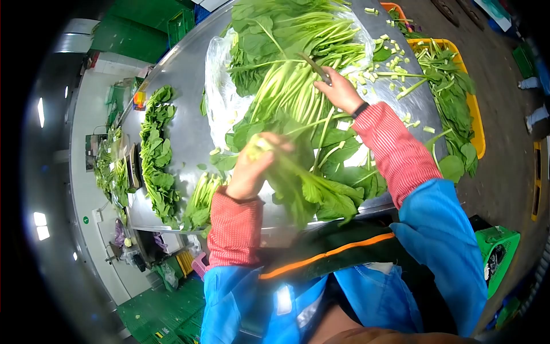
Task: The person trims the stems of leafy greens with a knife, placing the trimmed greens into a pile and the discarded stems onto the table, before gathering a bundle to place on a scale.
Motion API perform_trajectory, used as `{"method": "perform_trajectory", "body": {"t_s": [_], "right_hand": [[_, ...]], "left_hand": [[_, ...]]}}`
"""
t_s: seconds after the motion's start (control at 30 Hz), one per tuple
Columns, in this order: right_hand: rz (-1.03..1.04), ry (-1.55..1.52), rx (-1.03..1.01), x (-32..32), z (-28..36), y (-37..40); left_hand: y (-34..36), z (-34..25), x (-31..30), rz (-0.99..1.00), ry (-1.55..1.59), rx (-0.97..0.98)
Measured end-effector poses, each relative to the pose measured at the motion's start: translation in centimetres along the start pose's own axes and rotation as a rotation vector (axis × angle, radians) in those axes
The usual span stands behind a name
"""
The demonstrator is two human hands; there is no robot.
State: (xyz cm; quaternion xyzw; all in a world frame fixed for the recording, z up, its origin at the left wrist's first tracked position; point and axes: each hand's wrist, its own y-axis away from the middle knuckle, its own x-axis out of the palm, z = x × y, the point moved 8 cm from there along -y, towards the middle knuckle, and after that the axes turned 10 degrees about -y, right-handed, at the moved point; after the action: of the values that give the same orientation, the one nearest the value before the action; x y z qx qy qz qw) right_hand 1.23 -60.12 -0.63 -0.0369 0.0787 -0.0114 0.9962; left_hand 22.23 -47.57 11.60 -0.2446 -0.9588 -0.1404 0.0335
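The left hand [252, 166] has its grip curled round the stems of a leafy bunch [321, 192], whose leaves spread to the right above the near part of the counter [186, 117]; hand and bunch are blurred, so the exact finger placing is hard to tell. The right hand [339, 92], farther off and to the right, has its grip closed on a knife [315, 69] (only its dark blade shows well), which points far and left over the main pile [292, 86] of long-stemmed greens. That pile lies partly on clear plastic [220, 86], towards the far side. Short cut stem pieces [395, 60] are scattered between it and the counter's right edge. The widest open metal runs between the plastic and a long row of greens [156, 155] on the left; a smaller bundle [201, 200] rests by the near edge, just in front of the person's dark apron [344, 246] with its orange stripe. Beside the right edge, a yellow crate [480, 132] holds leafy stalks, some lying against its rim. An orange crate [395, 7] with greens sits farther away, and a green crate [504, 243] stands on the floor, near right. A small green sign [86, 219] on the left wall is too small to read.
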Motion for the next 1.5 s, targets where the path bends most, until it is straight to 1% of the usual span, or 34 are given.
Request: {"method": "perform_trajectory", "body": {"t_s": [0.03,0.1,0.13,0.17,0.2,0.23,0.27,0.3,0.37,0.43,0.47,0.5,0.57,0.6,0.67,0.7,0.77,0.8,0.83,0.87,0.9,0.93,1.0,1.03,1.07,1.1,1.17,1.2,1.3,1.33,1.37,1.43,1.47,1.5], "right_hand": [[0.008,-0.009,0.124,0.7,-0.9,-1.2],[0.118,0.002,0.299,2.3,-2.0,-2.6],[0.113,0.095,0.248,2.3,-1.6,-2.9],[0.085,0.005,0.291,2.1,-2.0,-2.7],[0.048,-0.026,0.202,1.9,-3.2,-3.0],[0.01,-0.056,0.116,1.5,-3.1,-2.8],[0.003,-0.093,0.108,0.9,-3.8,-1.8],[0.014,-0.161,0.079,0.1,-1.3,-0.2],[0.02,-0.232,0.109,-1.2,0.7,1.9],[0.014,-0.285,0.056,-2.5,4.6,4.1],[0.055,-0.356,0.057,-2.9,5.9,5.1],[0.088,-0.374,0.075,-3.3,7.7,6.1],[0.093,-0.403,-0.013,-4.5,9.9,7.5],[0.117,-0.386,0.007,-5.2,11.4,8.1],[0.137,-0.437,0.031,-6.3,11.6,8.6],[0.155,-0.452,0.065,-6.6,11.6,8.9],[0.106,-0.476,0.077,-7.2,11.4,9.4],[0.081,-0.488,0.083,-7.5,11.2,9.7],[0.049,-0.444,0.043,-8.1,10.8,9.8],[0.019,-0.398,0.003,-8.7,10.2,9.9],[-0.013,-0.351,-0.037,-9.4,10.2,9.9],[0.004,-0.373,-0.04,-9.6,10.2,10.3],[0.053,-0.426,0.047,-9.0,10.0,10.7],[0.081,-0.451,0.089,-8.6,9.9,10.9],[0.099,-0.432,0.065,-8.5,9.7,10.8],[0.05,-0.444,0.064,-8.7,9.0,10.8],[-0.048,-0.469,0.062,-9.1,8.1,10.8],[-0.1,-0.127,-0.05,-9.9,9.5,11.2],[-0.114,0.504,-0.451,-9.1,13.8,14.1],[-0.084,0.56,-0.423,-8.6,13.4,14.6],[-0.082,0.591,-0.358,-8.8,11.3,14.6],[-0.075,0.657,-0.238,-10.1,4.9,14.8],[-0.088,0.624,-0.176,-11.1,2.8,15.1],[-0.104,0.519,-0.121,-11.3,3.1,14.9]], "left_hand": [[0.5,-0.4,-0.9,-0.014,0.035,0.059],[1.3,-1.2,-2.0,-0.055,0.07,0.093],[1.8,-1.5,-2.5,-0.069,0.133,0.123],[2.2,-1.8,-3.1,-0.083,0.195,0.153],[2.6,-1.9,-4.1,-0.111,0.169,0.15],[2.8,-1.7,-5.3,-0.142,0.152,0.142],[3.1,-1.2,-6.5,-0.276,-0.066,0.062],[3.3,-1.5,-7.3,-0.406,-0.284,-0.02],[2.3,-1.7,-6.5,-0.474,-0.482,-0.103],[0.6,-1.6,-4.2,-0.418,-0.688,-0.043],[-0.5,-1.2,-3.0,-0.373,-0.731,0.0],[-1.6,-1.3,-1.6,-0.345,-0.805,0.112],[-3.1,-2.9,1.6,-0.295,-0.904,0.243],[-3.8,-3.0,2.9,-0.265,-0.89,0.232],[-4.9,-3.0,5.1,-0.186,-0.904,0.201],[-5.1,-3.5,6.4,-0.167,-0.971,0.281],[-5.5,-3.6,7.4,-0.207,-1.065,0.435],[-5.8,-3.5,7.0,-0.279,-1.109,0.433],[-5.8,-3.7,6.7,-0.353,-1.151,0.429],[-6.0,-3.2,6.3,-0.376,-1.183,0.291],[-6.1,-2.9,7.0,-0.316,-1.138,0.313],[-6.1,-2.5,7.6,-0.256,-1.092,0.332],[-6.2,-2.2,9.1,-0.144,-1.052,0.336],[-6.4,-1.9,9.7,-0.103,-1.064,0.383],[-6.6,-1.2,9.8,-0.099,-1.049,0.362],[-6.7,-0.7,9.8,-0.095,-1.034,0.34],[-6.8,0.5,8.8,-0.138,-0.85,0.21],[-6.9,1.0,8.4,-0.159,-0.758,0.146],[-7.0,1.4,7.8,-0.129,-0.603,0.065],[-6.9,1.4,8.0,-0.097,-0.522,0.041],[-6.8,1.5,7.8,-0.114,-0.508,0.026],[-6.8,1.6,7.1,-0.155,-0.477,0.005],[-6.9,1.7,6.7,-0.151,-0.465,0.001],[-6.9,1.6,6.6,-0.135,-0.418,-0.046]]}}
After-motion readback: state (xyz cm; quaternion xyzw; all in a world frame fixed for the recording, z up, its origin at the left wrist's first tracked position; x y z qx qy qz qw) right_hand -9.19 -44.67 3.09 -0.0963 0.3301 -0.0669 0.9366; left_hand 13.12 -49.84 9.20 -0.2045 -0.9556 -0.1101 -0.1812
